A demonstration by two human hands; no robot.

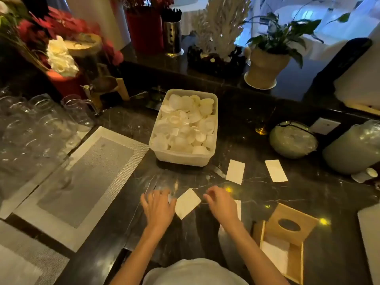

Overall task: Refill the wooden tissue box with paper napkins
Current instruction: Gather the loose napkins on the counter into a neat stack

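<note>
Here both hands hover open and empty over the counter [257,190]: left hand [159,206] touching a napkin [187,203], right hand [221,202] beside it; the open wooden box [287,237] sits at right, napkins inside.

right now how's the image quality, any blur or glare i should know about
Head view: dim and warm-lit; small yellow glare spots on the dark counter; left hand motion-blurred at the fingers; folded napkin between the hands fairly sharp; wide-angle bending toward the edges; blue overexposed background top right.
</note>
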